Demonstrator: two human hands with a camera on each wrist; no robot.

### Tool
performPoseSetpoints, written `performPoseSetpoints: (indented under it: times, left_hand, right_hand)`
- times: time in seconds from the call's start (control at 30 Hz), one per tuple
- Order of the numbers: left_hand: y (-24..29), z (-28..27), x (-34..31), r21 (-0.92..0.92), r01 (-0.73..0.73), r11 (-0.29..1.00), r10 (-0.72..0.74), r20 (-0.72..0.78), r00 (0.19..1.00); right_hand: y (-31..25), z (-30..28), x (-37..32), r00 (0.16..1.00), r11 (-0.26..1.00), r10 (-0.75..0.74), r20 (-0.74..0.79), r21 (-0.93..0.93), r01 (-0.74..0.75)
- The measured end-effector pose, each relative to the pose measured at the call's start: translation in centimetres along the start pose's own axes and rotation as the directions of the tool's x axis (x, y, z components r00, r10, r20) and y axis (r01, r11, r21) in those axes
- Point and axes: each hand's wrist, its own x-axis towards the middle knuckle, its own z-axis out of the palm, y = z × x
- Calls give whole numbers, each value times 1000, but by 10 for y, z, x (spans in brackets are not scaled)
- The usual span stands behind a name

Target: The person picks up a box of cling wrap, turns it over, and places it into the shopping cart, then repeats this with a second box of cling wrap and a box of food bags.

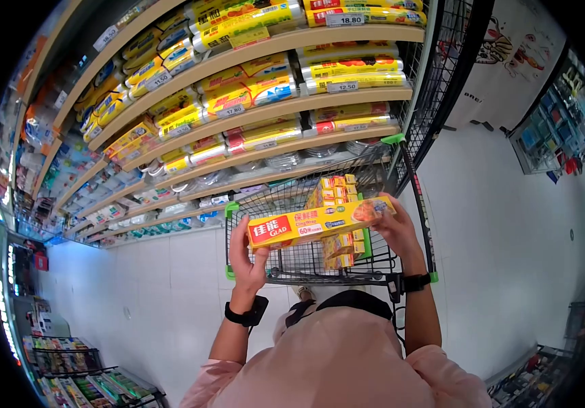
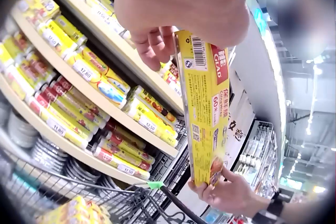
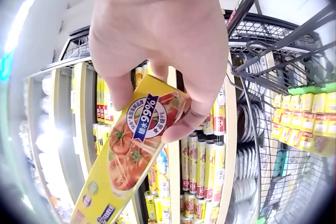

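Observation:
A long yellow cling wrap box (image 1: 320,223) with a red Glad label is held level over the shopping cart (image 1: 286,268), one hand at each end. My left hand (image 1: 246,258) grips its label end, thumb on the near side. At the other end, my right hand (image 1: 400,228) holds the corner beside a food picture. The right wrist view shows the right hand's (image 3: 157,40) fingers and thumb around that end, over printed tomatoes. In the left wrist view the box (image 2: 202,108) shows its barcode side. Stacked yellow boxes (image 1: 339,250) stand in the cart beneath it.
Curved shelves (image 1: 238,122) with yellow rolls and boxes and price tags rise ahead, beyond the cart. Wire mesh (image 1: 435,61) closes the shelf's right end. White tiled floor (image 1: 483,224) spreads to the right, and low racks of goods (image 1: 89,374) stand behind on the left.

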Motion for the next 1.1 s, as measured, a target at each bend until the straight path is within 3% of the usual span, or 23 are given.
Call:
performPoseSetpoints:
  times: [0.07, 0.13, 0.17, 0.2, 0.3, 0.4, 0.43, 0.5, 0.6, 0.63, 0.8, 0.87, 0.97, 1.07, 1.1]
  left_hand:
    - [1, 7, -7, -181, 169, 969, -177, -30, 984]
    - [2, 11, -13, -286, 294, 912, -324, -62, 944]
    - [-17, 10, -20, -258, 305, 917, -334, -76, 939]
    - [-25, 12, -26, -384, 408, 828, -452, -29, 891]
    - [-35, 21, -38, -656, 618, 434, -745, 124, 655]
    - [-68, 20, -60, -519, 817, 252, -854, 277, 439]
    - [-75, 18, -66, -412, 881, 234, -899, 253, 357]
    - [-89, 14, -82, -342, 897, 282, -896, 241, 373]
    - [-88, 10, -90, -337, 885, 322, -884, 227, 408]
    - [-90, 7, -94, -356, 876, 325, -880, 225, 418]
    - [-82, -3, -102, -385, 867, 317, -882, 216, 418]
    - [-75, -5, -102, -362, 873, 327, -893, 185, 411]
    - [-65, -9, -104, -385, 855, 347, -885, 168, 435]
    - [-56, -13, -106, -375, 852, 366, -881, 156, 448]
    - [-51, -13, -106, -357, 859, 367, -888, 140, 438]
  right_hand:
    - [-1, -1, -6, 1000, 1000, 26, -15, 8, -26]
    - [1, -4, -9, 996, 991, 47, -81, -123, -57]
    - [1, -6, -12, 996, 986, 48, -80, -158, -60]
    - [2, -8, -14, 995, 979, 51, -80, -191, -66]
    - [8, -9, -13, 992, 940, 70, -107, -325, -101]
    - [14, -3, -12, 996, 884, 7, -85, -465, -46]
    - [26, -8, -10, 998, 841, -42, -52, -541, 7]
    - [56, -23, -2, 990, 715, -131, 43, -688, 124]
    - [84, -18, 8, 998, 568, 38, -43, -821, -57]
    - [106, -26, 15, 999, 583, 47, 3, -812, -25]
    - [174, -33, 40, 994, 234, 13, 105, -967, 99]
    - [188, -35, 48, 982, 141, 189, 10, -990, -17]
    - [216, -47, 60, 976, 17, 208, -64, -997, -69]
    - [229, -53, 64, 992, -380, 60, 112, -916, 126]
    - [236, -55, 66, 992, -386, 23, 123, -914, 122]
